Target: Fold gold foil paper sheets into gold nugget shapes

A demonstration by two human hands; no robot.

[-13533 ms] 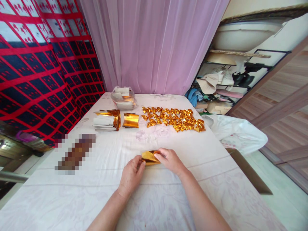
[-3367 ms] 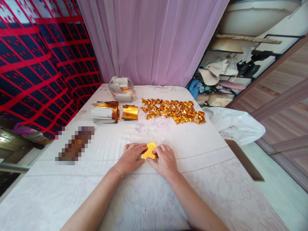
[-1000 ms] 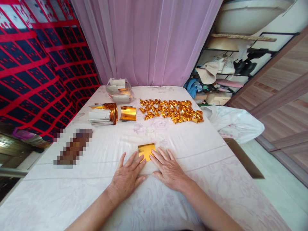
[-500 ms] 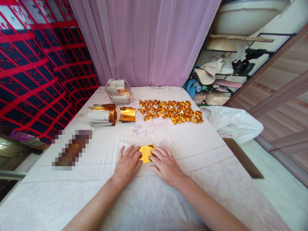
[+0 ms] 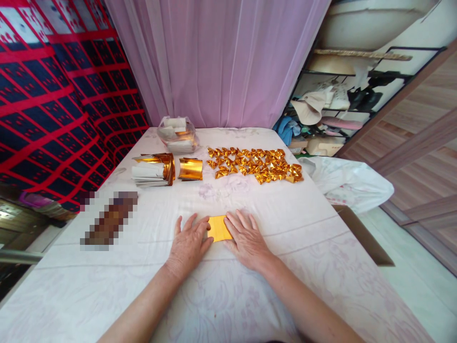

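Currently flattening: my left hand and right hand lie palm-down, fingers spread, gripping nothing, pressing the gold foil sheet between them at lower centre of the frame. Judged next — lift one edge cleanly for a fold, like the folded gold pieces at upper centre.

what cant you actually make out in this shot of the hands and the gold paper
Head view only:
- Side edges of the gold sheet: covered by the left hand and right hand, so its full shape is hidden.
- Pixelated patch on the table: blurred out, unidentifiable.
- Clear bag: contents too small to tell.
- Folded gold pieces: too small to count or see the fold.
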